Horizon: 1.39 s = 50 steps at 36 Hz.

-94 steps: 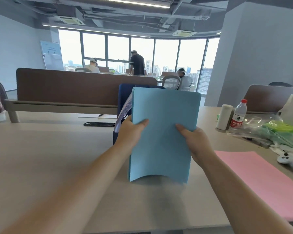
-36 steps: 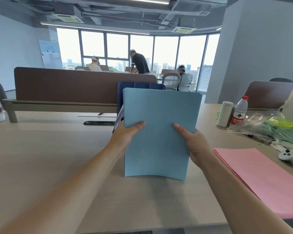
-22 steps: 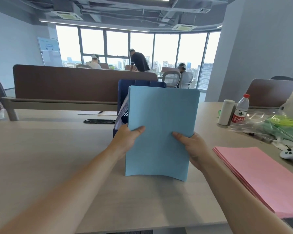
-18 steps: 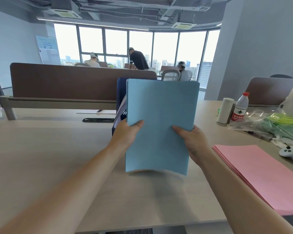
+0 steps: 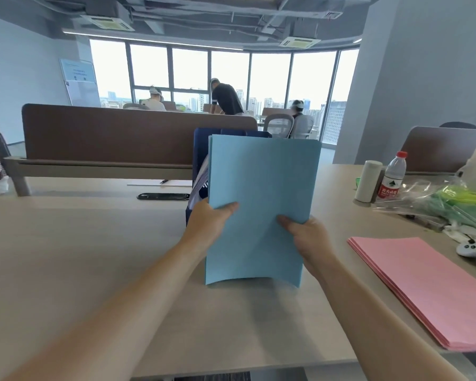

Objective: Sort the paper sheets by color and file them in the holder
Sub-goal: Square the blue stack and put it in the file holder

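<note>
Office desk [image 5: 66, 257] bears pink sheets [image 5: 423, 292]; windows [image 5: 190, 67] behind.

place: open-plan office | evidence: desk dividers [image 5: 138, 133], mesh chairs [image 5: 279, 127], whiteboard [image 5: 79, 81]

Water bottle [image 5: 393, 176], white cylinder [image 5: 367, 181], white game controller [image 5: 471, 249]

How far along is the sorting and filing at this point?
Done: colors look separated, with a pink stack lying on the table. In hand: the left hand and right hand hold the blue stack upright in front of the navy file holder. Left: file blue, then pink.
</note>
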Motion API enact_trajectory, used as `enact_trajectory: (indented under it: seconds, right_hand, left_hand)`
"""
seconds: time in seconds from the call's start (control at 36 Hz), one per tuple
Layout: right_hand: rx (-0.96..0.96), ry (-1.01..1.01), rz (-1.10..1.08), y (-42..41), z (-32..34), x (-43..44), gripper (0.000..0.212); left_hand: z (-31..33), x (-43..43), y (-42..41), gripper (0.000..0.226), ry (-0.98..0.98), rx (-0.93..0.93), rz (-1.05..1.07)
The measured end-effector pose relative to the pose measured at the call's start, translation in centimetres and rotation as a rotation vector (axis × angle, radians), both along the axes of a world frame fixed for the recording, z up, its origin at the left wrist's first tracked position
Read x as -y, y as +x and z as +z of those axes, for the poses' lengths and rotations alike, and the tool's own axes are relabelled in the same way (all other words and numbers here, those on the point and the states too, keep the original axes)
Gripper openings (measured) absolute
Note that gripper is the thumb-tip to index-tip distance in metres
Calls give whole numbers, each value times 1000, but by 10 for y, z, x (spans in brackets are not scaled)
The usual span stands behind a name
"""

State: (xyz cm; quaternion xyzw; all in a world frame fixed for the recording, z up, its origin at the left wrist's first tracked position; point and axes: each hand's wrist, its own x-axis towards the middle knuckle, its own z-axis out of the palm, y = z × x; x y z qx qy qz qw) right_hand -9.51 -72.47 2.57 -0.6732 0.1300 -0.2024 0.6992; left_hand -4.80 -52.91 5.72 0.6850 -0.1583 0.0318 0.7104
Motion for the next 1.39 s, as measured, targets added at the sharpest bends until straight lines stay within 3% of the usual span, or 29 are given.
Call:
enact_trajectory:
  seconds: [0.11,0.25,0.33,0.47,0.56,0.61,0.72,0.78,0.83,0.97,1.11,1.22,1.31,1.39]
  right_hand:
    - [-11,-4,31,-10,8,2,21]
    - [-37,55,248,-33,26,6,25]
    - [-48,59,315,-39,31,3,26]
    - [-25,10,240,-33,42,-12,28]
    - [3,-24,152,-25,43,-20,26]
    - [-19,-193,68,-18,44,-25,25]
    - [-237,-675,-97,-16,50,-35,80]
    - [-235,-849,-135,-24,53,-44,91]
    - [-186,-947,-104,-31,57,-56,83]
    - [-111,-884,134,-45,69,-88,74]
    - [-206,-1143,97,-42,73,-101,72]
    - [-169,-1154,28,-21,73,-103,36]
    - [-155,-1129,39,-3,75,-104,13]
    - [-151,-1121,41,10,81,-105,17]
  left_hand:
    - [17,-19,-4,8,234,22,-72]
    - [59,-49,-23,19,500,86,-346]
    - [80,-58,-36,15,664,127,-359]
    - [103,-55,-54,29,938,226,-276]
    - [106,-50,-55,23,900,236,-189]
    - [107,-51,-52,21,867,228,-144]
    - [117,-54,-50,29,825,216,-88]
    - [122,-53,-48,32,802,224,-66]
    - [126,-50,-45,31,766,227,-24]
    - [132,-38,-35,31,718,227,35]
    - [138,-21,-24,33,696,189,49]
    - [143,-6,-15,26,683,211,77]
    - [145,3,-3,35,678,215,122]
    - [151,7,8,34,668,187,129]
